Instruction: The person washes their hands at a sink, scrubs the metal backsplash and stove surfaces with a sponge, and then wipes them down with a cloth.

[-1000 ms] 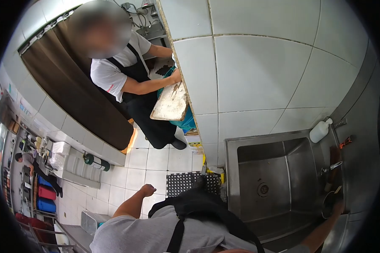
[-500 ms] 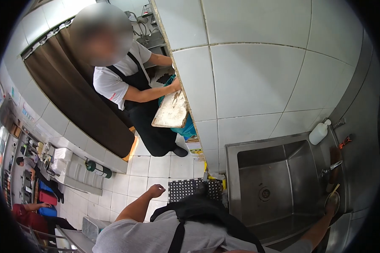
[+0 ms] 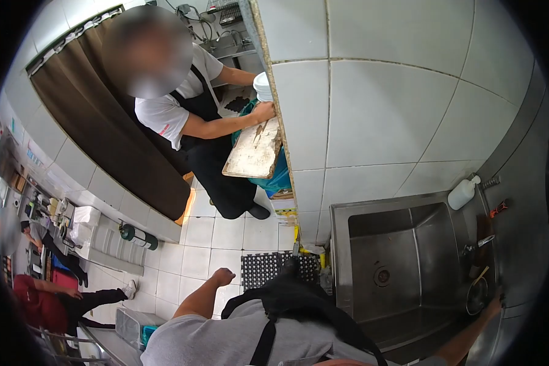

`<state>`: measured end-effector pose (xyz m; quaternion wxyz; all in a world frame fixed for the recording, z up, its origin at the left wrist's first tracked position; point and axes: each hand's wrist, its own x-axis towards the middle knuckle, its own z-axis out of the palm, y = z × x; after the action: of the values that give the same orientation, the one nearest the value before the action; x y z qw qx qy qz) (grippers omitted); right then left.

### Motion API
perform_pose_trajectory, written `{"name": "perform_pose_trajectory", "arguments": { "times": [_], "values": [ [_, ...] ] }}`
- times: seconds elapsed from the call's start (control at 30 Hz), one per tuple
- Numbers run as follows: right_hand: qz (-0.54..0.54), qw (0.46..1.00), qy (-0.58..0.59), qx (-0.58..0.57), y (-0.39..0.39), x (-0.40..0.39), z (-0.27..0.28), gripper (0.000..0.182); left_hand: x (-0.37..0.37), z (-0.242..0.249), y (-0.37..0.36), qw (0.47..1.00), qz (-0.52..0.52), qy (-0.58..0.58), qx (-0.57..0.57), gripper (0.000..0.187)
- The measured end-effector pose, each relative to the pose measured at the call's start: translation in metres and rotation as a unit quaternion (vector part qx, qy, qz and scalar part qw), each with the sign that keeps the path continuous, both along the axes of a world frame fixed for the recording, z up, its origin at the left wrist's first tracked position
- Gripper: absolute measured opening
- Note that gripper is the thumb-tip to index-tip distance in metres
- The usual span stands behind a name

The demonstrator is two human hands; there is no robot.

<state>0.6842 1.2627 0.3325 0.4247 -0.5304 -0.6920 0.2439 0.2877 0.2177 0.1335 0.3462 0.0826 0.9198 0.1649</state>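
My left hand (image 3: 224,277) hangs in front of my body above the floor, fingers curled in and nothing seen in them. My right hand (image 3: 494,305) is at the right side of the steel sink (image 3: 341,274), past its basin, dim and near the dark edge of the view; its fingers are not clear. Just left of it lies a round, thin-rimmed thing (image 3: 477,297), perhaps a strainer, with a pale stick at its top. The metal tap (image 3: 485,240) is a little farther up the sink's edge.
A white bottle (image 3: 463,194) and an orange-and-black object (image 3: 501,208) stand behind the sink. A co-worker (image 3: 207,134) holds a stained tray (image 3: 253,152) beside white stacked dishes (image 3: 263,87). A black perforated mat (image 3: 265,271) lies underfoot. Another person (image 3: 43,305) is at left.
My right hand has moved right, off the round rimmed thing. My left hand stays much the same. The view has shifted slightly, and the co-worker's stacked dishes now show. The person in red extends a leg.
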Motion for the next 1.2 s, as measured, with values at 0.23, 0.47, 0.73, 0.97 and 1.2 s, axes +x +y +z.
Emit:
{"name": "perform_pose_trajectory", "arguments": {
  "times": [0.23,0.47,0.73,0.97,1.2],
  "values": [
    [0.128,0.885,-0.383,0.233,0.015,0.034,-0.045,0.035,-0.003,-0.017,0.020,0.985,0.160,0.006,0.072,0.036],
    [-0.131,0.948,-0.286,-0.047,0.011,-0.010,-0.027,0.044,0.028,-0.009,-0.014,0.999,0.038,0.005,0.007,0.024],
    [-0.183,0.915,-0.352,0.078,0.048,0.010,-0.090,0.050,0.024,0.006,-0.027,0.980,0.077,-0.140,-0.122,0.037],
    [0.042,0.940,-0.338,-0.019,0.010,-0.012,-0.079,0.047,-0.002,0.018,0.002,0.990,0.139,0.020,0.000,0.041],
    [0.150,0.908,-0.386,-0.063,0.011,-0.026,-0.114,0.052,-0.020,0.035,0.027,0.991,0.134,0.012,0.021,0.044]
  ]
}}
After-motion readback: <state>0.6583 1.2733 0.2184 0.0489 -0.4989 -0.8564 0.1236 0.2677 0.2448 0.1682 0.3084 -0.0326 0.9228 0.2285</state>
